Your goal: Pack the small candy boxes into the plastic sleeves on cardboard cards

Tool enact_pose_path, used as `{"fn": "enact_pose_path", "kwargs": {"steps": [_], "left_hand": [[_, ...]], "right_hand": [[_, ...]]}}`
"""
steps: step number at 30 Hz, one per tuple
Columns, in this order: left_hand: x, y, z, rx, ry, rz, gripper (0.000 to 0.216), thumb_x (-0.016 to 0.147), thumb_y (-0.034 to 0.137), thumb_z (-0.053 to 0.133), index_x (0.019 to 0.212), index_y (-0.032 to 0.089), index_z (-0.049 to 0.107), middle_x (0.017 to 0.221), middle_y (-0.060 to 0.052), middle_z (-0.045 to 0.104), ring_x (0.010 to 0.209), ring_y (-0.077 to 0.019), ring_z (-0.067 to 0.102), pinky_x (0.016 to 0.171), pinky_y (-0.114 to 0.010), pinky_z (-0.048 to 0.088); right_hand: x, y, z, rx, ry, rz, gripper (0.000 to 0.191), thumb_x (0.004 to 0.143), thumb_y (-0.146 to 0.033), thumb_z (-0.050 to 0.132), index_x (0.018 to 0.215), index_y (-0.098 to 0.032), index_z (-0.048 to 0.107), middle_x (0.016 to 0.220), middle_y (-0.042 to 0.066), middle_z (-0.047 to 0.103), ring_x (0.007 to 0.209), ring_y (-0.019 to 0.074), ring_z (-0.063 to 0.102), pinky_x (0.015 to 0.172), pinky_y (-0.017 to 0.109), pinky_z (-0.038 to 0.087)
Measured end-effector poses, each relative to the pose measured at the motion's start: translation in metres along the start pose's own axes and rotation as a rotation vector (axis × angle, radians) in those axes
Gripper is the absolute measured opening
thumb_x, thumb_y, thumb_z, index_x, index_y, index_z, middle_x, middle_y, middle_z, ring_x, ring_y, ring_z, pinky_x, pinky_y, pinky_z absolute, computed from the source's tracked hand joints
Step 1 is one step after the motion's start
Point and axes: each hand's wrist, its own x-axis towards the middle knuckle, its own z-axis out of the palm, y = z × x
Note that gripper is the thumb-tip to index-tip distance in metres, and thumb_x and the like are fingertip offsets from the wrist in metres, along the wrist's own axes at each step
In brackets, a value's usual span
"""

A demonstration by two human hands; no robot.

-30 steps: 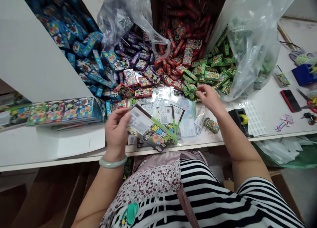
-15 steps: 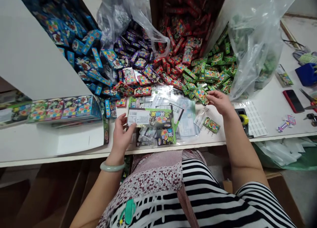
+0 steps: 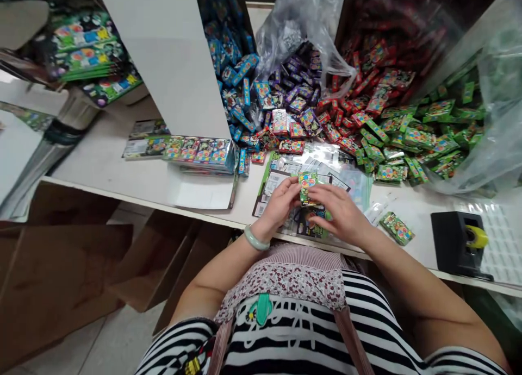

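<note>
A small green candy box point(image 3: 309, 183) stands between my two hands above the middle of the table, its printed front facing me. My left hand point(image 3: 282, 202) pinches its left edge with thumb and fingers. The fingers of my right hand point(image 3: 340, 211) lie over its right side, with the thumb apart and lower. Beneath both hands are printed cards point(image 3: 267, 193) and clear plastic sleeves point(image 3: 359, 187), partly hidden by the hands. Another green candy box point(image 3: 397, 228) lies flat to the right of my right hand.
Heaps of blue point(image 3: 240, 114), purple point(image 3: 299, 81), red point(image 3: 379, 98) and green point(image 3: 436, 136) boxes spill along the back. A black tape dispenser point(image 3: 452, 239) stands right. An open display carton point(image 3: 199, 193) sits left, and brown cartons point(image 3: 69, 277) are below the table.
My right hand has brought a green box from the heap to my left hand. The card my left hand was holding is no longer clearly in its fingers. The view has swung left.
</note>
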Motion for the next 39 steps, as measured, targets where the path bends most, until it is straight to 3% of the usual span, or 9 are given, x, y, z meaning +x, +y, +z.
{"fn": "enact_pose_path", "kwargs": {"steps": [3,8,11,13,16,19,25,30,39], "left_hand": [[-0.005,-0.002,-0.006,0.120,-0.065,-0.018,0.047,0.075,0.053,0.079,0.106,0.021,0.063,0.090,-0.001,0.066,0.073,-0.0110,0.060,0.057,-0.019,0.047],[-0.002,0.002,-0.014,0.443,-0.218,0.187,0.055,0.087,0.060,0.063,0.128,0.024,0.055,0.119,-0.010,0.065,0.104,-0.0223,0.066,0.084,-0.036,0.057],[0.011,0.011,-0.028,0.977,-0.349,0.467,0.086,0.078,0.056,0.076,0.149,0.026,0.036,0.155,-0.016,0.040,0.146,-0.0357,0.037,0.119,-0.054,0.033],[0.022,0.015,-0.036,1.331,-0.454,0.508,0.100,0.076,0.051,0.080,0.155,0.024,0.025,0.165,-0.017,0.021,0.155,-0.0403,0.011,0.125,-0.060,0.013],[0.034,0.014,-0.041,1.599,-0.524,0.490,0.096,0.079,0.043,0.076,0.156,0.020,0.022,0.162,-0.019,0.026,0.155,-0.0425,0.008,0.123,-0.065,0.006],[0.037,0.015,-0.043,1.640,-0.477,0.598,0.092,0.078,0.044,0.076,0.153,0.017,0.028,0.150,-0.020,0.042,0.150,-0.0420,0.024,0.123,-0.065,0.010],[0.027,0.028,-0.055,1.594,-0.429,0.842,0.096,0.078,0.054,0.074,0.154,0.020,0.025,0.142,-0.018,0.046,0.136,-0.0374,0.042,0.121,-0.061,0.023],[0.021,0.027,-0.060,1.574,-0.434,0.895,0.095,0.081,0.060,0.068,0.155,0.021,0.023,0.140,-0.017,0.047,0.131,-0.0358,0.044,0.118,-0.058,0.029],[0.013,0.023,-0.058,1.457,-0.428,0.897,0.094,0.080,0.066,0.068,0.154,0.021,0.030,0.136,-0.017,0.049,0.123,-0.0348,0.049,0.107,-0.053,0.042]], "right_hand": [[-0.003,0.010,-0.009,-0.076,-0.070,0.063,0.079,0.084,-0.043,0.072,0.151,-0.027,0.034,0.157,0.015,0.041,0.150,0.0373,0.029,0.115,0.063,0.035],[-0.008,0.025,-0.023,-0.070,-0.047,0.094,0.060,0.084,-0.036,0.068,0.139,-0.026,0.048,0.140,0.016,0.054,0.133,0.0339,0.051,0.109,0.056,0.043],[-0.019,0.038,-0.036,-0.149,0.163,0.217,0.058,0.081,-0.034,0.069,0.135,-0.026,0.050,0.139,0.015,0.052,0.132,0.0353,0.050,0.109,0.057,0.042],[-0.027,0.046,-0.041,-0.215,0.255,0.293,0.059,0.079,-0.034,0.070,0.135,-0.027,0.050,0.140,0.014,0.051,0.131,0.0363,0.049,0.108,0.059,0.041],[-0.034,0.051,-0.035,-0.249,0.270,0.308,0.057,0.080,-0.036,0.070,0.133,-0.026,0.051,0.139,0.014,0.051,0.129,0.0365,0.050,0.108,0.059,0.041],[-0.034,0.049,-0.023,-0.254,0.257,0.289,0.053,0.083,-0.037,0.068,0.133,-0.027,0.053,0.141,0.014,0.050,0.131,0.0365,0.048,0.109,0.059,0.040],[-0.030,0.039,-0.021,-0.250,0.083,0.204,0.053,0.084,-0.032,0.066,0.135,-0.026,0.052,0.145,0.014,0.049,0.132,0.0369,0.045,0.109,0.059,0.040],[-0.029,0.030,-0.028,-0.227,-0.119,0.104,0.049,0.083,-0.029,0.067,0.130,-0.023,0.055,0.140,0.015,0.053,0.126,0.0360,0.049,0.106,0.057,0.044],[-0.026,0.021,-0.045,-0.184,-0.187,0.078,0.046,0.083,-0.033,0.070,0.125,-0.022,0.055,0.133,0.018,0.053,0.121,0.0355,0.052,0.100,0.056,0.047]]}}
